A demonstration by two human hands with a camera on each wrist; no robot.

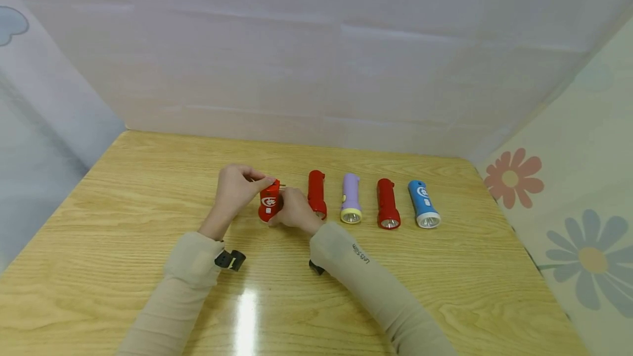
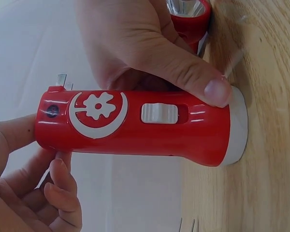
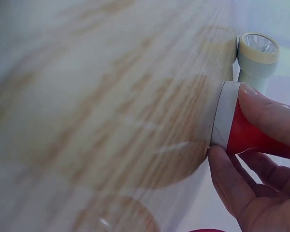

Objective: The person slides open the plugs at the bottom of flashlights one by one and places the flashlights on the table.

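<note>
A red flashlight with a white crescent-and-flower print and a white switch stands lens-down on the wooden table. Its white rim meets the tabletop. At the upper tail end, my left hand grips the body between thumb and fingers. Lower down, my right hand holds the head end, thumb on the red shell near the rim. Small metal prongs stick out beside the tail. In the right wrist view, most of the flashlight's body lies behind the right hand's fingers or out of frame.
To the right lie a red flashlight, a purple one with a yellow rim, another red one and a blue one, lenses toward me. A pale cloth hangs behind the table.
</note>
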